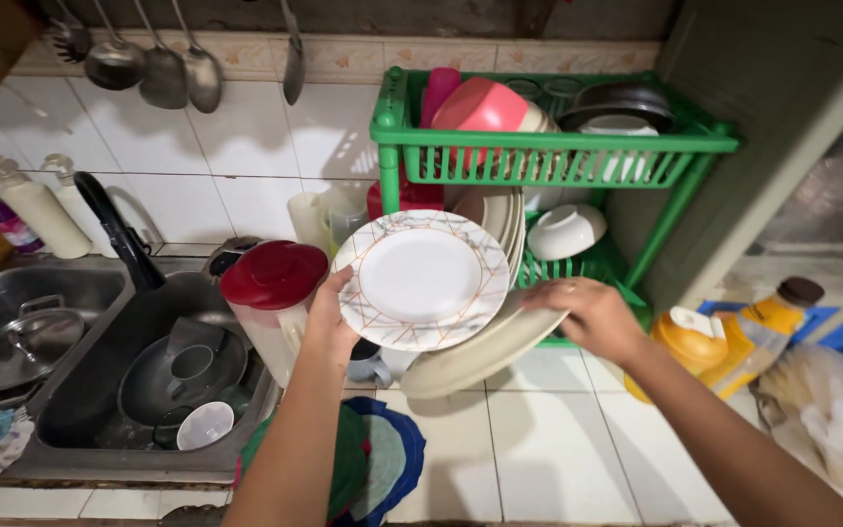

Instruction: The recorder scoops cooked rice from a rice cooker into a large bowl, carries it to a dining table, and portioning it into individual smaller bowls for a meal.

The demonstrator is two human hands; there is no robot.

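My left hand (pixel 329 327) grips the left rim of a white plate (pixel 421 280) with a marbled border and thin gold lines, held upright and facing me in front of a green plastic dish rack (pixel 558 156). My right hand (pixel 592 317) rests on the edge of a cream plate (pixel 470 359) that tilts out from the rack's lower tier, just under the marbled plate. More cream plates (pixel 500 215) stand on edge behind. A white bowl (pixel 566 231) sits in the lower tier.
Pink bowls (pixel 485 105) and dark pans (pixel 622 98) fill the rack's top tier. A red-lidded pitcher (pixel 273 293) stands left of my left hand. The steel sink (pixel 80 390) holds lids and a cup. Ladles (pixel 163 73) hang above. Yellow bottles (pixel 724 342) stand at right.
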